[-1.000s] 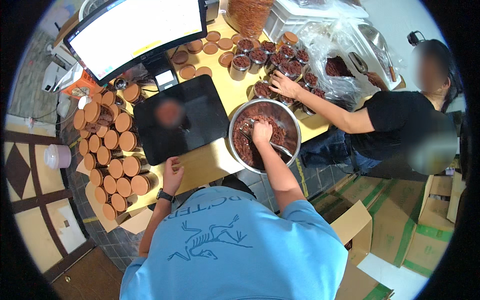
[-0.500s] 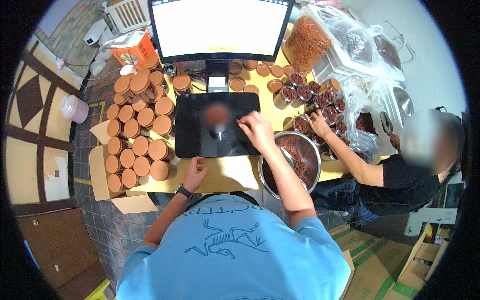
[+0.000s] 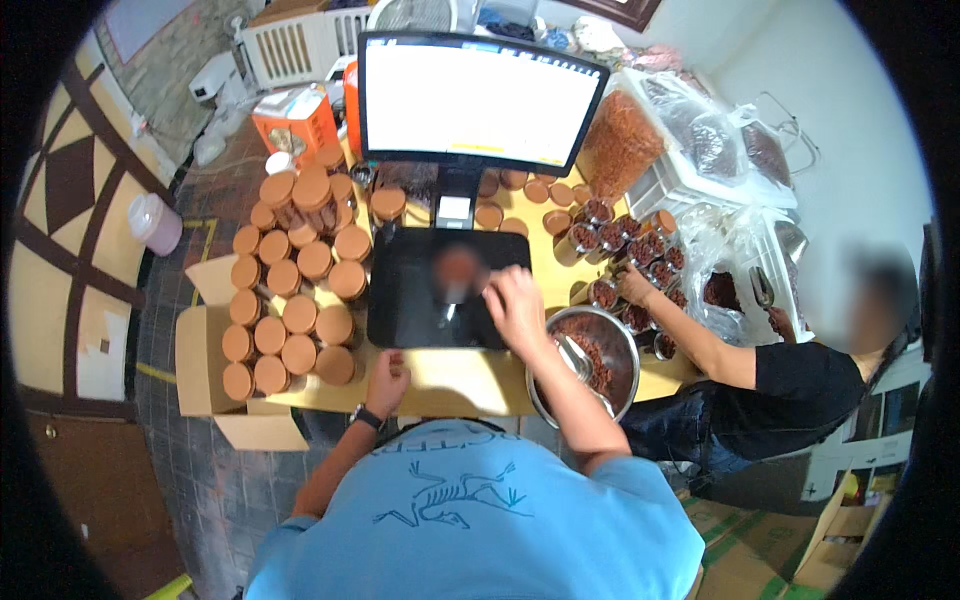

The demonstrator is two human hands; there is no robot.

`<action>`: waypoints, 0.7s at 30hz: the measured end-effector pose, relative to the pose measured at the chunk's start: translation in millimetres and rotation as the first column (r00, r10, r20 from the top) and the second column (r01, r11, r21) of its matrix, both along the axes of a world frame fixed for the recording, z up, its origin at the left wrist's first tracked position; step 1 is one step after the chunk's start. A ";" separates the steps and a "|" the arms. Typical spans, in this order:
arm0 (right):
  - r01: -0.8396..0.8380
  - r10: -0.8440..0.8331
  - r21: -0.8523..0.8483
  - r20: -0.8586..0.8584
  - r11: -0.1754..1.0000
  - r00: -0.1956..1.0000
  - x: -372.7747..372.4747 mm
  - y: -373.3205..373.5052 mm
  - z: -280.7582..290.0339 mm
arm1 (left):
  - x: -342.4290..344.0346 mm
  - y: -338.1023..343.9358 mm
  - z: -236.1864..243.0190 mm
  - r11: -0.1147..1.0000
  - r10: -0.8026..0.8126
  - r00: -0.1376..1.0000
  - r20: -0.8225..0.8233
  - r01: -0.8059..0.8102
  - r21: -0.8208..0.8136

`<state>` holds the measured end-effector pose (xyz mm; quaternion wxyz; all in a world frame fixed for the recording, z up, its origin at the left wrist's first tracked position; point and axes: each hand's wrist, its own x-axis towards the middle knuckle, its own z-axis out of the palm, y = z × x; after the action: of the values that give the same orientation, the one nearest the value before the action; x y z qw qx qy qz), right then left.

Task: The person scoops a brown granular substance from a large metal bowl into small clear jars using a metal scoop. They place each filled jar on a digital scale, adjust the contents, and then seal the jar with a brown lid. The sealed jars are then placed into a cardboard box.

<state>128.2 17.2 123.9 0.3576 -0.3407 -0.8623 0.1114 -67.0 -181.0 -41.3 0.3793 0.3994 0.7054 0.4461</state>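
A blurred jar with brown contents (image 3: 457,270) stands on a black scale platform (image 3: 410,310). My right hand (image 3: 513,300) is at the jar's right side, fingers bent together; anything between them is unclear. My left hand (image 3: 388,375) rests by the platform's front edge, fingers loosely curled and apparently empty. A steel bowl (image 3: 625,370) of brown crumbly pieces, with a metal utensil (image 3: 578,358), lies beneath my right forearm.
Lidded jars (image 3: 299,315) crowd the left. At right, a co-worker (image 3: 800,390) reaches among filled open jars (image 3: 603,293), beside bagged crumbles (image 3: 722,288) and a scoop (image 3: 762,285). Behind are a monitor (image 3: 470,95), loose lids (image 3: 536,190) and white crates (image 3: 680,185).
My right hand has left the bowl for the jar on the platform. The view has swung, bringing the monitor toward the middle. The co-worker's hand remains among the open jars.
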 end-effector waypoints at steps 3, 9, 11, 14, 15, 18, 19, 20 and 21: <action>-0.028 0.021 -0.264 -0.027 0.964 0.999 23.2 -56.1 -37.5 | 6.5 0.1 13.4 0.992 -0.105 0.994 0.020 0.106 -0.062; -0.037 0.173 -0.625 0.159 0.780 0.972 56.6 -144.0 -137.9 | 20.5 -13.0 -64.8 0.848 -0.510 0.856 0.085 0.517 -0.116; 0.074 0.120 -0.617 0.268 0.783 0.956 58.9 -144.5 -130.9 | 30.9 -13.1 -53.1 0.829 -0.524 0.825 0.213 0.551 -0.097; 0.107 0.095 -0.576 0.310 0.810 0.946 60.4 -134.3 -117.8 | 36.9 -11.8 -46.6 0.816 -0.538 0.797 0.274 0.574 -0.068; 0.125 0.102 -0.606 0.326 0.786 0.940 59.5 -132.9 -120.0 | 37.6 -11.0 -47.4 0.815 -0.542 0.795 0.273 0.576 -0.060; 0.086 0.134 -0.659 0.276 0.747 0.952 50.5 -135.9 -105.9 | 31.2 -8.4 -65.0 0.809 -0.575 0.802 0.158 0.587 -0.035; 0.071 0.156 -0.678 0.267 0.731 0.951 49.3 -138.3 -108.5 | 30.2 -8.2 -66.2 0.807 -0.575 0.802 0.163 0.589 -0.047; 0.048 0.178 -0.683 0.256 0.729 0.950 50.0 -139.7 -114.4 | 29.3 -8.2 -67.2 0.805 -0.574 0.801 0.167 0.590 -0.060; 0.024 0.201 -0.687 0.245 0.727 0.949 50.8 -140.5 -121.5 | 28.9 -8.4 -68.3 0.804 -0.573 0.802 0.172 0.590 -0.073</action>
<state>179.0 -123.3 2.4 0.0656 -0.4187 -0.8206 0.3834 -38.1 -189.3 -109.6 0.5706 0.5400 0.5460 0.2911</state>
